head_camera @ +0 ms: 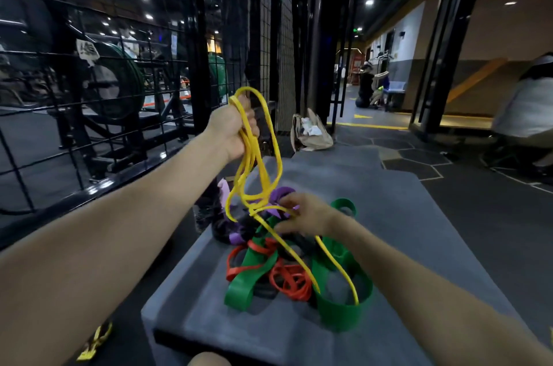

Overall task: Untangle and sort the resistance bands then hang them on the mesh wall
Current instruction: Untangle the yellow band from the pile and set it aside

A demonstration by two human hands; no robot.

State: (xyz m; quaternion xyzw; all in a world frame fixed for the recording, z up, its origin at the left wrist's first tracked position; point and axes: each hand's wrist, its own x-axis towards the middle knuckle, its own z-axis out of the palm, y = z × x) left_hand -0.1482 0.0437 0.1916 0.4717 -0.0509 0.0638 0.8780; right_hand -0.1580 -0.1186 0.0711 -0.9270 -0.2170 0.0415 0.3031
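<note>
A heap of flat rubber resistance bands is seen on a grey padded bench (389,216), set toward its left side, so bare grey padding is left to the right and at the near end. A thin yellow rubber band (260,174) is gripped by the left hand (232,132), whose fingers are curled around several gathered strands well above the heap. From there the yellow loops hang down into the heap and trail across it toward the near right. The right hand (302,216) is held low over the heap, its fingers touching the yellow strands; motion blur makes it hard to tell whether anything is pinched, and the hand appears loosely open.

Wide green bands (248,278), thin red bands (287,278) and purple bands (281,193) are knotted together beneath, with dark bands half hidden under them. The black wire mesh wall (89,96) stands just left of the bench, weight machines being visible through it. A tan bag (311,132) lies on the dark floor past the bench's far end. A person in white (526,105) is cut off at the right edge. A yellow scrap (95,341) lies on the floor at lower left, its nature unclear.
</note>
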